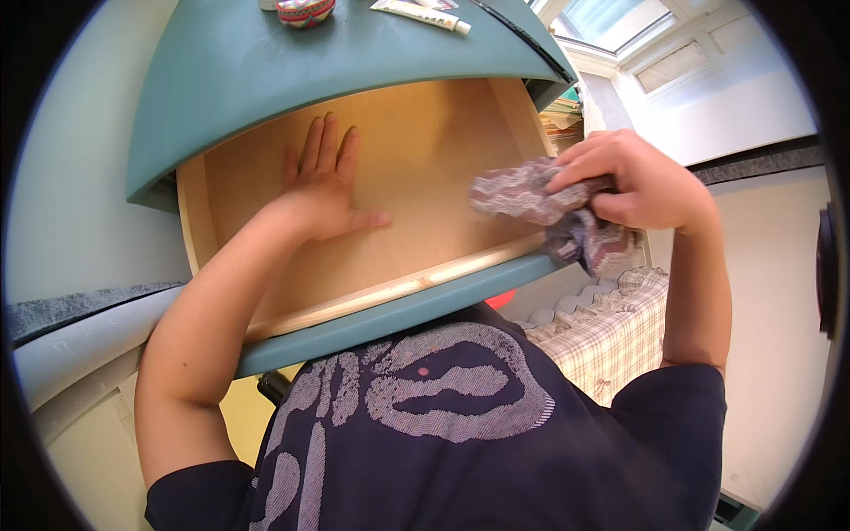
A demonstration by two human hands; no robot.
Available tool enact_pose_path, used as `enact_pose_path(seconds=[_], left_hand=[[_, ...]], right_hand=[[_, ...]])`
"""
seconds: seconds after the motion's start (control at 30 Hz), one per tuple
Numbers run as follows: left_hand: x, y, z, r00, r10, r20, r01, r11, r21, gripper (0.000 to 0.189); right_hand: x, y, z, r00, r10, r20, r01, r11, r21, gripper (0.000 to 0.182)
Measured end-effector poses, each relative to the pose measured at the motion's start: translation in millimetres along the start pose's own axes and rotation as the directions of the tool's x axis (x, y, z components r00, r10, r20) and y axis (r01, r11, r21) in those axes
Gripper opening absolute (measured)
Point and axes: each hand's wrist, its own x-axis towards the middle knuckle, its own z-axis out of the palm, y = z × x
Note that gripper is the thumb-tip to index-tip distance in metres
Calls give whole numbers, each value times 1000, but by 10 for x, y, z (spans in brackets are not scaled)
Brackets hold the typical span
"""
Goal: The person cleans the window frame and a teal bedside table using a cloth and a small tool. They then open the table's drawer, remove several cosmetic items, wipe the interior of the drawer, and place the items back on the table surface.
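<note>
In front of me a wooden drawer [425, 172] is pulled out from under a teal tabletop [358, 50]. Nothing lies on its visible pale floor except my left hand [322, 182], which is spread with the fingers apart, its palm towards the wood. My right hand [637, 182] grips a crumpled grey and reddish cloth [531, 192] over the drawer's right front corner. Part of the cloth hangs down outside that corner and looks blurred. The teal drawer front [398, 312] runs close against my dark printed T-shirt [465, 425].
On the tabletop are a patterned pouch [305, 12], a white tube [422, 16] and a thin black strip [521, 36]. Papers or books [564, 119] stand on a shelf behind the right side. A checked ruffled fabric cover [611, 332] is below right, and a window [611, 23] beyond.
</note>
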Motion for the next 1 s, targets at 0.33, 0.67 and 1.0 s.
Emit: enact_pose_path(seconds=[0.33, 0.67, 1.0], left_hand=[[-26, -10, 95, 998, 23, -51, -26, 998, -58, 80], [19, -80, 146, 996, 23, -90, -28, 998, -53, 83], [-737, -439, -772, 959, 275, 68, -177, 769, -614, 60]], right_hand=[[896, 134, 689, 791, -107, 603, 126, 992, 11, 35], [1518, -479, 1376, 806, -458, 375, 255, 840, 479, 31], [1192, -282, 448, 972, -230, 45, 173, 831, 528, 38]])
